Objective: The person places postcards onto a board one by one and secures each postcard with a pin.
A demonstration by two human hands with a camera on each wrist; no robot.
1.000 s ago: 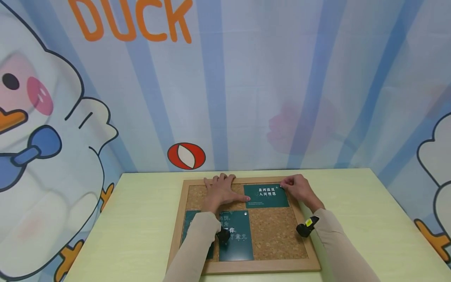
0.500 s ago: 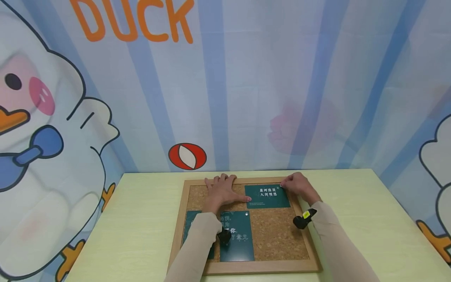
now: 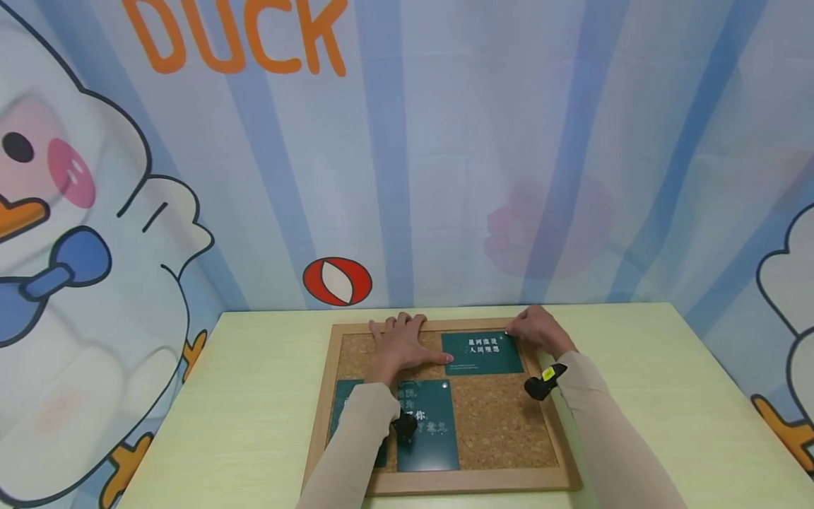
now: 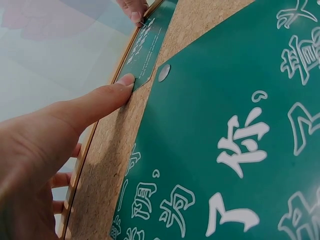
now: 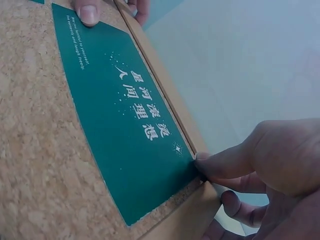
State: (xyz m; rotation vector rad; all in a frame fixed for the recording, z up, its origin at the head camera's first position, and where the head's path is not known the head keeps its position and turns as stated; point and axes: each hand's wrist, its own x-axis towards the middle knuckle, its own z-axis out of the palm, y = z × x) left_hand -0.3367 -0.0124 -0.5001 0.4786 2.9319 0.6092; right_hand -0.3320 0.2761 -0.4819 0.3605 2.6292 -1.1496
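A wood-framed corkboard point(image 3: 502, 424) lies on the table with dark green printed cards on it. My left hand point(image 3: 399, 346) spreads over the board's far edge, its straight thumb pressing the left end of the far-right card point(image 3: 483, 364). At that card's far right corner my right hand point(image 3: 540, 329) pinches something tiny between thumb and index finger. A pale glint shows there, apparently a thumbtack, mostly hidden by the fingertips point(image 5: 207, 162). An upright card point(image 3: 427, 449) in the middle has a round silver thumbtack point(image 4: 164, 73) at its corner.
Another green card point(image 3: 343, 396) at the board's left is partly covered by my left sleeve point(image 3: 356, 442). The pale yellow table point(image 3: 254, 396) surrounds the board. A printed duck curtain point(image 3: 445, 177) hangs behind the table.
My right wrist has shifted slightly left and away from me, while its fingertips stay at the card's corner. The left hand and the cards keep their places.
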